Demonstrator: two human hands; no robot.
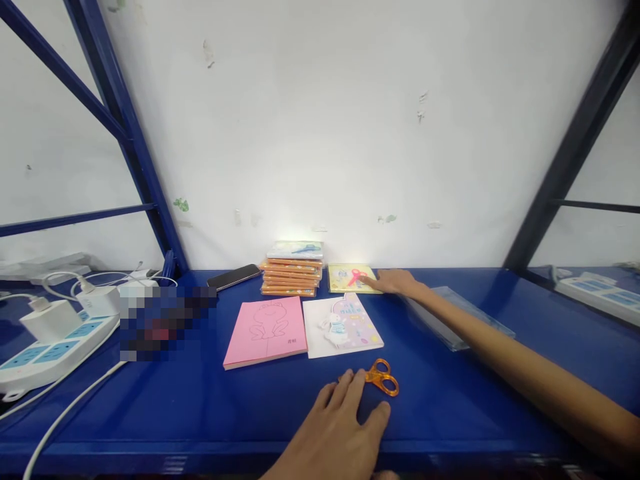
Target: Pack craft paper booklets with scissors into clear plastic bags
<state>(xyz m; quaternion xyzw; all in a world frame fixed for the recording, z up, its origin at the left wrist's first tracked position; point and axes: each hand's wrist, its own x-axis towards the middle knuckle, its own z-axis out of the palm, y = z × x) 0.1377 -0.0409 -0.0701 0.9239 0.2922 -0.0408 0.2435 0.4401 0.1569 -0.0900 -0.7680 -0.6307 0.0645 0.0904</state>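
Observation:
My left hand [340, 423] lies palm down on the table near the front edge, its fingers stretched out and the thumb apart. Its fingertips cover the blade end of orange scissors [383, 378], whose handle loops show. Far out to the right, my right hand [399, 281] reaches a yellow booklet [337, 277] by the wall. One finger stretches out to pink scissors [357, 274] lying on that booklet; the other fingers are partly hidden. Between the hands are a pink booklet [267, 331] with a line-drawn animal and a white-and-lilac booklet [357, 327] with a bunny picture.
A stack of wrapped orange booklets [291, 277] stands by the wall, blue scissors [307, 249] on top. Left of it lies a phone [233, 276]. A clear plastic sleeve [463, 313] lies beneath my right forearm. A power strip [55, 350] with cables occupies the left.

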